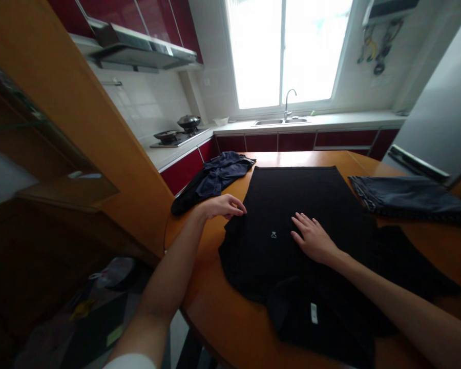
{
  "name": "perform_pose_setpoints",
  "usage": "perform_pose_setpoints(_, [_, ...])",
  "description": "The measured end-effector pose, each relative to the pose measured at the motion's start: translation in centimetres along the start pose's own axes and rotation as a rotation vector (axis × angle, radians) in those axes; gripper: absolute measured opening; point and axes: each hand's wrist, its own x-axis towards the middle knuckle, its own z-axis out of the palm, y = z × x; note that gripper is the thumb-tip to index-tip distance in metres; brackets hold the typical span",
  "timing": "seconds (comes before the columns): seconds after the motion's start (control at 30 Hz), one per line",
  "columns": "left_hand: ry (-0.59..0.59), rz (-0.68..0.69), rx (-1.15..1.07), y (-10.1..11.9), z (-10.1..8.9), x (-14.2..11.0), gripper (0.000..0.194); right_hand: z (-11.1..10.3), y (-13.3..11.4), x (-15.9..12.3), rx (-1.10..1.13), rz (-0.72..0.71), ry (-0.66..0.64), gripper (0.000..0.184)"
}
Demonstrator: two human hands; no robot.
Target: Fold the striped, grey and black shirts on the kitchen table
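Observation:
A black sweatshirt (pixel 292 189) lies spread on the wooden table, its straight hem toward the window. It has a small white emblem (pixel 274 234) on the front and a white neck label (pixel 314 313) near me, by what looks like a hood. One sleeve (pixel 411 261) stretches out to the right. At the garment's left edge, my left hand (pixel 226 206) has its thumb and fingers pinched on the cloth. My right hand (pixel 314 238) rests flat on the front, fingers stretched out, right of the emblem.
Dark blue and black clothes (pixel 223 174) are heaped at the table's (pixel 211 287) far left. Folded dark jeans (pixel 411 195) lie at the right, near a fridge (pixel 441 107). A wooden cabinet edge (pixel 111 123) stands left. Beyond are a counter with sink (pixel 271 122) and a stove with pans (pixel 189 121).

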Motion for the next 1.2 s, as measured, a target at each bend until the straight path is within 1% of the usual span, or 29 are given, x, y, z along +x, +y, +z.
perform_pose_setpoints(0.1, [0.050, -0.054, -0.167, 0.7, 1.4, 0.8, 0.042, 0.1, 0.1, 0.0, 0.000, -0.003, 0.007, 0.061])
perform_pose_setpoints(0.23, [-0.021, -0.103, -0.379, 0.9, 3.4, 2.2, 0.047, 0.2, 0.2, 0.0, -0.011, -0.006, 0.001, 0.061])
perform_pose_setpoints(0.4, [-0.062, -0.178, -0.410, 0.4, 5.8, 3.9, 0.046, 0.1, 0.1, 0.1, -0.024, -0.007, 0.004, 0.060])
perform_pose_setpoints(0.5, [-0.100, -0.153, -0.383, 0.5, 6.4, 4.0, 0.046, 0.0, 0.0, 0.0, -0.024, -0.008, -0.004, 0.060])
perform_pose_setpoints(0.57, [-0.108, -0.081, -0.347, 0.7, 6.0, 3.7, 0.051, -0.1, 0.0, 0.0, -0.019, -0.005, -0.007, 0.061])
perform_pose_setpoints(0.6, [-0.076, -0.032, -0.319, 0.8, 5.6, 3.6, 0.054, -0.1, 0.0, 0.0, -0.014, -0.006, -0.007, 0.060])
perform_pose_setpoints(0.63, [-0.014, 0.016, -0.276, 0.7, 5.0, 3.5, 0.055, -0.1, 0.0, 0.0, -0.008, -0.007, -0.005, 0.060])
perform_pose_setpoints(0.7, [0.180, 0.079, -0.121, 0.1, 3.6, 3.4, 0.049, -0.1, 0.1, 0.0, 0.007, -0.008, 0.002, 0.060])
perform_pose_setpoints(0.73, [0.274, 0.090, -0.032, -0.4, 2.9, 3.5, 0.045, -0.1, 0.0, -0.1, 0.015, -0.006, 0.014, 0.060])
perform_pose_setpoints(0.77, [0.344, 0.087, 0.047, -1.0, 2.2, 3.6, 0.041, -0.1, 0.0, -0.1, 0.021, -0.007, 0.034, 0.059])
perform_pose_setpoints(0.8, [0.385, 0.079, 0.106, -1.6, 1.6, 3.8, 0.038, -0.2, -0.1, -0.2, 0.027, -0.015, 0.064, 0.057])
perform_pose_setpoints(0.83, [0.398, 0.072, 0.141, -2.2, 1.0, 3.9, 0.036, -0.4, -0.3, -0.3, 0.037, -0.031, 0.098, 0.054])
perform_pose_setpoints(0.93, [0.334, 0.077, 0.161, -3.8, 0.1, 4.0, 0.032, -1.3, -1.3, -0.8, 0.133, -0.129, 0.172, 0.041])
perform_pose_setpoints(1.03, [0.231, 0.100, 0.177, -4.6, 0.1, 3.9, 0.036, -2.3, -2.9, -1.2, 0.253, -0.216, 0.126, 0.029])
perform_pose_setpoints(1.1, [0.175, 0.122, 0.189, -4.8, 0.2, 3.9, 0.038, -2.7, -3.9, -1.1, 0.266, -0.266, 0.073, 0.029])
perform_pose_setpoints(1.2, [0.122, 0.169, 0.213, -4.9, 0.2, 3.9, 0.037, -3.0, -5.1, -0.5, 0.183, -0.405, 0.027, 0.038])
